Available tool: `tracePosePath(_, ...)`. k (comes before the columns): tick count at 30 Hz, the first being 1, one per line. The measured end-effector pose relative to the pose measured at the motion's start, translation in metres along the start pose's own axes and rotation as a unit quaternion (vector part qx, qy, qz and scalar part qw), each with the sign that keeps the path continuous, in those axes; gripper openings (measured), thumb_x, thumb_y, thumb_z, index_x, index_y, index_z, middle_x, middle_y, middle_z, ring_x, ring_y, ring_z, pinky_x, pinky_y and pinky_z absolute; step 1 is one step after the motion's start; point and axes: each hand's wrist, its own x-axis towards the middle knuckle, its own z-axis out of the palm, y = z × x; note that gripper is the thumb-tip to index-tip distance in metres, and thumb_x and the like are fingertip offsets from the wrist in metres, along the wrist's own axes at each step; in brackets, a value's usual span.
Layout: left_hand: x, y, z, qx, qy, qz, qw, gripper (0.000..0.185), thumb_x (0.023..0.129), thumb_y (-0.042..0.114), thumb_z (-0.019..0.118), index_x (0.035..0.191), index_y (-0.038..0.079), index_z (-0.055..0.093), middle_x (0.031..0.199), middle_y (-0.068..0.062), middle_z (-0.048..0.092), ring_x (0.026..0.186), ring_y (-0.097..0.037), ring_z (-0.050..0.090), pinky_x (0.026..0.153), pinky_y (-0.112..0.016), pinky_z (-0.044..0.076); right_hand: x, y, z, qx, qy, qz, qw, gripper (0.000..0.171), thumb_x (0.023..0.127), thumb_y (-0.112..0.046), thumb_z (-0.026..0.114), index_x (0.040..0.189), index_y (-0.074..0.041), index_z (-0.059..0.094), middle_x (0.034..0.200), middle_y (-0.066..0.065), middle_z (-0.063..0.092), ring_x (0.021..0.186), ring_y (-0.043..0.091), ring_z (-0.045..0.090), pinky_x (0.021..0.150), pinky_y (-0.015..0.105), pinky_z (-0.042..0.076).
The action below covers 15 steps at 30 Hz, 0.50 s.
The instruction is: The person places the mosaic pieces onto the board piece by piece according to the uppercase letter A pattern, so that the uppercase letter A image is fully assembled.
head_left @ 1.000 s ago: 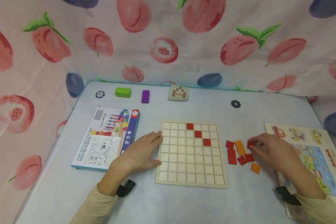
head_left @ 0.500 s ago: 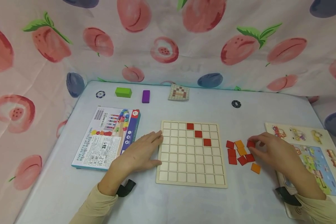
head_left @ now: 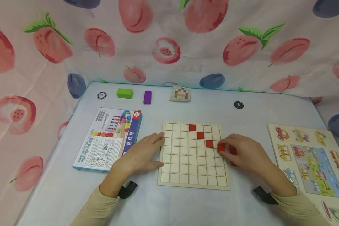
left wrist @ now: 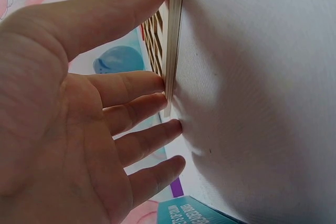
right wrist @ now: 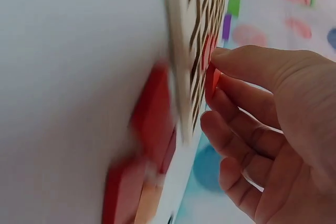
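Observation:
My right hand point(head_left: 246, 154) pinches a red square tile point(head_left: 221, 148) between thumb and fingertips, over the right edge of a pale wooden grid board point(head_left: 183, 169). Three red tiles point(head_left: 200, 135) sit in the board's cells in a diagonal stepping down to the right. In the right wrist view, loose red tiles point(right wrist: 153, 111) and an orange tile point(right wrist: 148, 203) lie beside the board; in the head view the hand hides most of that pile. My left hand point(head_left: 139, 153) has its fingers extended, thumb and fingertips touching the board's left edge.
Behind the board lies a small card point(head_left: 180, 93) printed with a grid pattern. A flat cardboard box point(head_left: 107, 139) is at left, a picture puzzle board point(head_left: 313, 166) at right. Along the back are a green block point(head_left: 125, 93), a purple block point(head_left: 147, 97) and two round chips point(head_left: 238, 105).
Carrying the red tile, my right hand has moved left from the loose pile to the board's right edge. The left hand has stayed at the board's left side.

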Motion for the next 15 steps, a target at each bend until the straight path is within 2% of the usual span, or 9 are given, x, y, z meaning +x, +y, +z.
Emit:
tracePosePath(6,0.001,0.0,0.002,0.003,0.0,0.006,1.0,0.086,0.093,0.036,0.082,0.161,0.001,0.043,0.176,-0.015,0.031,0.163,-0.038,0.032,0.136,-0.052,0.029,0.007,-0.02,0.013,0.001,0.001,-0.04,0.999,0.026,0.086,-0.024,0.088,0.111,-0.02,0.083,0.104,-0.003,0.079,0.08,0.007,0.06,0.071,0.032,0.058)
tracePosePath(8,0.002,0.0,0.002,0.005,-0.001,0.006,1.0,0.087,0.093,0.036,0.082,0.162,0.001,0.042,0.176,-0.015,0.031,0.163,-0.038,0.032,0.136,-0.052,0.029,0.008,-0.022,0.015,0.003,0.009,-0.042,0.999,0.026,0.084,-0.024,0.09,0.109,-0.02,0.083,0.103,-0.003,0.08,0.079,0.008,0.062,0.071,0.033,0.059)
tracePosePath(12,0.002,0.0,0.001,0.006,-0.004,0.002,1.0,0.087,0.094,0.037,0.082,0.163,0.002,0.041,0.177,-0.014,0.03,0.164,-0.037,0.031,0.137,-0.052,0.028,0.009,-0.023,0.018,0.0,0.026,-0.049,0.998,0.02,0.083,-0.025,0.091,0.102,-0.02,0.084,0.101,-0.003,0.081,0.087,0.015,0.072,0.077,0.039,0.063)
tracePosePath(15,0.001,-0.001,0.001,0.003,-0.005,-0.002,1.0,0.087,0.093,0.037,0.082,0.163,0.002,0.041,0.177,-0.013,0.03,0.164,-0.037,0.031,0.137,-0.052,0.028,0.01,-0.023,0.019,-0.001,0.035,-0.061,0.998,0.016,0.083,-0.024,0.092,0.096,-0.02,0.084,0.099,-0.004,0.081,0.092,0.017,0.075,0.077,0.04,0.064)
